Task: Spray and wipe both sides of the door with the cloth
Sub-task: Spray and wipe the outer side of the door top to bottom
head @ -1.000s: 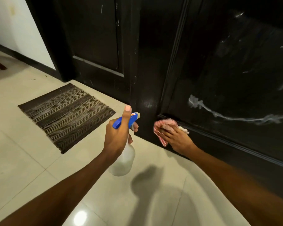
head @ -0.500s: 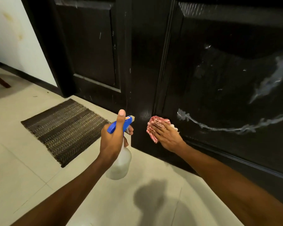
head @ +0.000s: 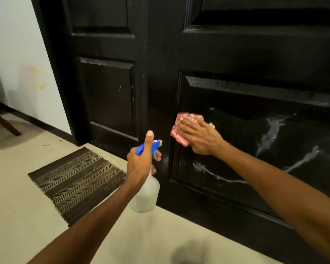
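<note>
A black panelled door (head: 236, 54) fills the right and top of the view. White streaks of spray (head: 271, 134) run across its lower panel. My right hand (head: 200, 139) lies flat with straight fingers on a red-and-white cloth (head: 181, 122), pressing it against the panel's upper left corner. My left hand (head: 141, 162) grips the neck of a translucent spray bottle (head: 147, 195) with a blue trigger head (head: 151, 146); its nozzle points at the door and my thumb sticks up.
A second black door leaf (head: 107, 82) stands to the left. A brown striped doormat (head: 76, 180) lies on the pale tiled floor (head: 17, 216). A white wall (head: 13, 54) with a dark skirting is at far left, beside a wooden furniture leg (head: 4, 122).
My right hand has slid the cloth up from the panel's bottom left corner onto the upper part of the panel. The view has tilted upward. The left hand still holds the bottle.
</note>
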{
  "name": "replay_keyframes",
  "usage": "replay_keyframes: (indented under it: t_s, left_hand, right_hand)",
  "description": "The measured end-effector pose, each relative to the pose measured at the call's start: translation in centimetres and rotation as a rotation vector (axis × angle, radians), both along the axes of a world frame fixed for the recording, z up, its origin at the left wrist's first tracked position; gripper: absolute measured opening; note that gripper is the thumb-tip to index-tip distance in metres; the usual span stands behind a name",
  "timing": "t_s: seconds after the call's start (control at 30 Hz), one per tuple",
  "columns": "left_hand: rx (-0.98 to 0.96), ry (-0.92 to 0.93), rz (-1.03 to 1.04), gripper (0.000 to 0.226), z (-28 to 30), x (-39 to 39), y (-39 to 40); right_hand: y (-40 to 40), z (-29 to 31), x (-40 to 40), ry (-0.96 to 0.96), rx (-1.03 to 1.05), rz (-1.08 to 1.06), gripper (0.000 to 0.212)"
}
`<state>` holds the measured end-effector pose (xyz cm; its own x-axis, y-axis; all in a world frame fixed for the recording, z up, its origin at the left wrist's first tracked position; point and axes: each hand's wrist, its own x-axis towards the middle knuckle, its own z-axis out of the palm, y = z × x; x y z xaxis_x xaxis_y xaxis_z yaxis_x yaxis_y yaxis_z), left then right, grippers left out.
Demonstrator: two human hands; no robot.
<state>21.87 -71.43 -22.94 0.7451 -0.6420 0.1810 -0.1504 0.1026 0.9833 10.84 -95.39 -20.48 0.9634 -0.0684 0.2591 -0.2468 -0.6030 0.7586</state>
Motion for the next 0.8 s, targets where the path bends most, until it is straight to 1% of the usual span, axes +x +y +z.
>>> replay_keyframes:
  t_s: [0.1,0.17,0.3,0.37,0.47,0.53,0.6,0.67,0.7,0.73,0.8]
  left_hand:
    - [-0.044,0.041,0.033,0.077,1.1,-0.2,-0.8]
    - [-0.065,0.054,0.046,0.077,1.2,-0.1,-1.3]
    - [-0.037,0.066,0.062,0.076,-0.5,0.0,-1.8]
    - [-0.004,0.059,0.061,0.076,-1.7,0.2,-1.8]
    - [0.05,0.095,0.054,0.069,-3.8,0.4,-1.5]
    - [0.086,0.101,0.05,0.068,-4.8,0.2,-1.3]
    - [0.115,0.094,0.046,0.07,-5.5,-0.2,-1.3]
    - [0.133,0.097,0.054,0.073,-5.8,-0.8,-1.3]
    - [0.133,0.107,0.057,0.075,-5.9,-1.0,-1.2]
    - [0.125,0.116,0.051,0.078,-5.7,-1.1,-1.1]
    - [0.112,0.129,0.036,0.08,-5.3,-1.3,-0.9]
  right_hand:
    - [0.0,4.4,0.1,-0.215,0.013,-0.005,0.073]
    - [0.4,4.9,0.4,-0.291,0.038,-0.003,0.07]
    - [1.0,0.7,1.6,-0.421,0.108,0.016,0.069]
    - [0.6,-2.1,1.7,-0.419,0.123,0.031,0.069]
    - [0.1,-7.5,1.3,-0.305,0.166,0.037,0.072]
    - [0.0,-11.6,0.7,-0.182,0.191,0.015,0.074]
    - [0.0,-16.3,0.1,0.019,0.24,-0.003,0.074]
    - [0.1,-20.4,-0.4,0.286,0.261,-0.026,0.073]
    - [0.2,-22.1,-0.4,0.369,0.268,-0.029,0.07]
    - [0.4,-23.2,-0.2,0.412,0.287,-0.046,0.067]
    - [0.7,-23.4,0.0,0.448,0.306,-0.076,0.063]
